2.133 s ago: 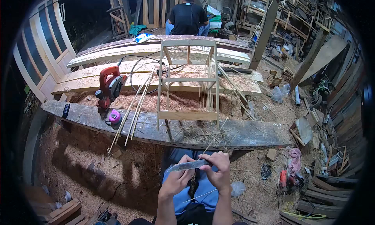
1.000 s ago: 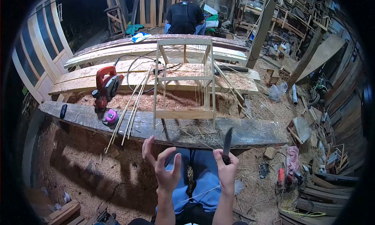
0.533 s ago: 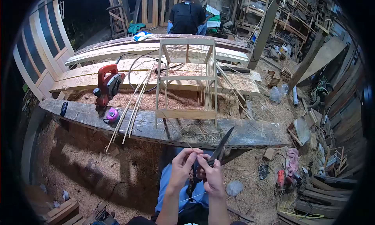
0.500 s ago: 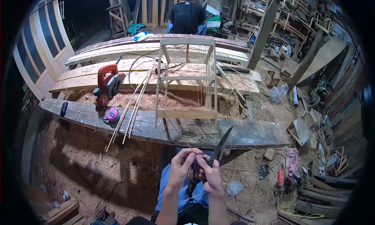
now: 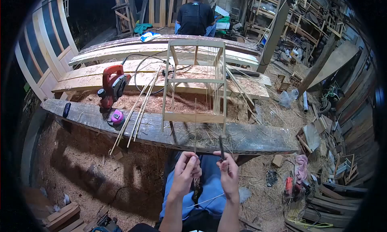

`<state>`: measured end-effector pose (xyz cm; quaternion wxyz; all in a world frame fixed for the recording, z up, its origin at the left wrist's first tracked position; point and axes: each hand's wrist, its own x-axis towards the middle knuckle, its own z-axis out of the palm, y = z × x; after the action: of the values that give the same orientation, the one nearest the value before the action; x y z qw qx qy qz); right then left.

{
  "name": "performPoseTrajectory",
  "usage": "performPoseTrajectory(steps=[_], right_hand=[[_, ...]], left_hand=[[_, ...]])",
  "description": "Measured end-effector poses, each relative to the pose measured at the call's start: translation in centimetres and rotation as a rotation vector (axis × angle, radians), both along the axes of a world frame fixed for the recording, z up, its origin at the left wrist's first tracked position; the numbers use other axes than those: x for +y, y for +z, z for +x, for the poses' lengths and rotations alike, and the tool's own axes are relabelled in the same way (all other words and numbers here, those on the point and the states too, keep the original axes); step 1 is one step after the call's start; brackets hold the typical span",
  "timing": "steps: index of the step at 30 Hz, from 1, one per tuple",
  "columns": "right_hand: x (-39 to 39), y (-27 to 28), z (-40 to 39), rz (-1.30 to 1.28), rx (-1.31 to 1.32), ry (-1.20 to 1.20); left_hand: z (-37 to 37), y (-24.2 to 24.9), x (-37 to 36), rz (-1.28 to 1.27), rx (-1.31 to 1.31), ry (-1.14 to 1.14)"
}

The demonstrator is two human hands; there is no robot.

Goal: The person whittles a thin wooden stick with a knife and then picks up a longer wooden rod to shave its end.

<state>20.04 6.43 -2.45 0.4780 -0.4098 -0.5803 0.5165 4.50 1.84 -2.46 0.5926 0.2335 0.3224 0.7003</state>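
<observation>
My left hand [image 5: 186, 173] is closed around a thin wooden stick [image 5: 196, 129], which points up and away in front of the frame. A few inches to the right, my right hand [image 5: 228, 176] grips a knife [image 5: 221, 145]; its dark blade points upward and shows nearly edge-on. Both hands are above my lap, apart from each other. Beyond them a small wooden frame [image 5: 177, 117] stands on the worn plank bench [image 5: 258, 138], with thin sticks strung along its right side. Another thin pale stick [image 5: 207, 200] lies across my lap.
A red power planer [image 5: 111, 85], a pink-and-grey round object [image 5: 117, 116] and several thin sticks [image 5: 141, 113] rest left on the bench. Long boards [image 5: 84, 85] lie behind it. A person [image 5: 196, 18] sits at the back, facing away. Shavings cover the floor.
My hands have moved apart, the right one shifting right with the knife. The knife has turned from slanting to nearly upright, and the stick in my left hand now stands straighter.
</observation>
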Motion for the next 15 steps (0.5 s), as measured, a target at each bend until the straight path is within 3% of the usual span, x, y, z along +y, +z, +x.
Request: performPoseTrajectory(steps=[7, 15], right_hand=[[-0.5, 0.8, -1.7, 0.469, -0.358, 0.011], [0.2, 0.9, -0.9, 0.611, -0.405, 0.065]], left_hand=[[0.3, 1.2, -1.4, -0.113, 0.153, -0.194], [-0.2, 2.2, -1.6, -0.11, 0.392, -0.19]])
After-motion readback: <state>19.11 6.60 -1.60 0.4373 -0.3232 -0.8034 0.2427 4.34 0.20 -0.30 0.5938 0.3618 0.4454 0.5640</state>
